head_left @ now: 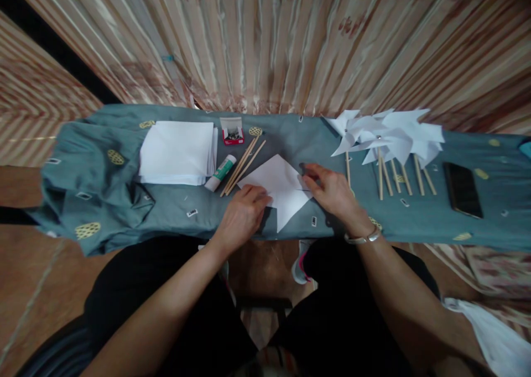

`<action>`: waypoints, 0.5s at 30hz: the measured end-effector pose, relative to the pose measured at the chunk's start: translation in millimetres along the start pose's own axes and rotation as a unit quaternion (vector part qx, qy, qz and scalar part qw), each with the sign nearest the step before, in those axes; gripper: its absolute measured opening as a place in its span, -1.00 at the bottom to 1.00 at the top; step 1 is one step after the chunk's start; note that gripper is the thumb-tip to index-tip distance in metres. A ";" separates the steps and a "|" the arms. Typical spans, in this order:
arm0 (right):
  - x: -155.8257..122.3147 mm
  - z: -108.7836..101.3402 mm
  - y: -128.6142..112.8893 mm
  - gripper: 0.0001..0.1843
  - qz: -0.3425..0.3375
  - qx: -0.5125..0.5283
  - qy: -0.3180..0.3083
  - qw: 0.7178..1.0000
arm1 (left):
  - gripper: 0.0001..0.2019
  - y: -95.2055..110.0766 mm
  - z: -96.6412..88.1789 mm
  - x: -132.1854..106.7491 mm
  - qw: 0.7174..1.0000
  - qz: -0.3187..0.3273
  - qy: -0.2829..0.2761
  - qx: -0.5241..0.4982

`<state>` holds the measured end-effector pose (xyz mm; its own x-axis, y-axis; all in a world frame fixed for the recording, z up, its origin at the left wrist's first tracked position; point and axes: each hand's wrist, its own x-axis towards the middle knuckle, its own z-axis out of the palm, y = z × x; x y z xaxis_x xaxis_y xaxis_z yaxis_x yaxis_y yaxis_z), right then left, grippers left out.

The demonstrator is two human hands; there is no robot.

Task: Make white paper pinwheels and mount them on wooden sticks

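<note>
A white square of paper (281,184) lies cornerwise on the teal cloth (103,194) in front of me. My left hand (243,214) rests on its left corner, fingers curled down and pressing the sheet. My right hand (329,192) sits at the paper's right corner, fingers bent and pinching something dark and thin that I cannot make out. A bracelet circles my right wrist.
A stack of white paper (178,151) lies at the left, with a glue stick (219,172), several wooden sticks (243,166) and a small red box (232,131) beside it. Several finished white pinwheels (388,136) and a dark phone (462,189) lie at the right. Striped curtains hang behind.
</note>
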<state>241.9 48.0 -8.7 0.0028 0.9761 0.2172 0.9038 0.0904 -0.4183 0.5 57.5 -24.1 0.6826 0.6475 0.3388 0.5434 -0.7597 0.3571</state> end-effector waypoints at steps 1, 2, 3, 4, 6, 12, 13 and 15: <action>-5.5 -3.1 0.4 -0.63 0.014 0.004 -0.006 1.000 | -0.77 -2.9 -1.7 -0.9 1.000 -0.004 0.005 0.008; -11.1 -5.6 0.7 -0.65 0.027 0.006 -0.017 0.999 | -0.76 -4.8 -3.4 -1.8 1.000 -0.009 0.009 0.016; -16.6 -7.4 0.7 -0.68 0.039 0.008 -0.031 0.999 | -0.74 -5.4 -4.8 -2.7 1.000 -0.015 0.012 0.022; -21.5 -8.6 0.5 -0.70 0.048 0.010 -0.042 0.998 | -0.72 -4.4 -5.9 -3.4 0.999 -0.021 0.014 0.027; -28.9 -10.0 -0.3 -0.71 0.055 0.015 -0.045 0.997 | -0.68 2.1 -6.6 -4.5 0.999 -0.019 0.017 0.024; -27.4 -6.6 3.2 -0.66 0.008 0.026 0.025 0.999 | -0.67 32.6 2.6 -2.4 0.998 0.043 -0.048 -0.028; -24.6 -4.3 4.5 -0.64 -0.002 0.028 0.027 0.999 | -0.65 35.2 4.3 -1.6 0.997 0.045 -0.065 -0.025; -17.9 1.0 5.9 -0.58 -0.016 0.028 0.017 0.999 | -0.66 37.6 6.5 -0.3 0.995 0.043 -0.090 -0.017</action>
<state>246.8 31.3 -16.0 -0.0093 0.9654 0.2607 0.8787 0.1323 -0.4586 23.9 28.3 -16.4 0.8042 0.5564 0.2092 0.4640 -0.8075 0.3642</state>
